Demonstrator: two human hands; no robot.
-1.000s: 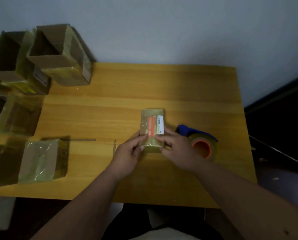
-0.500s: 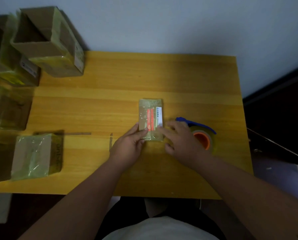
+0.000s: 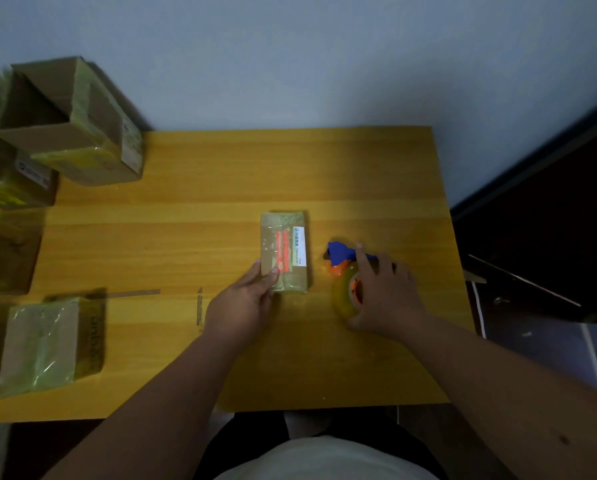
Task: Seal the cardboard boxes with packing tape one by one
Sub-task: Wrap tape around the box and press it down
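Background stuff: there's a wooden table, orange-yellow with visible grain running across, filling the middle of the frame. Behind it, a plain pale blue-grey wall takes up the whole top part. Over on the right edge there's a dark piece of furniture, almost black, hard to tell what it is exactly. Lower right shows a bit of light floor. At the bottom center you can see a white shirt on the person.
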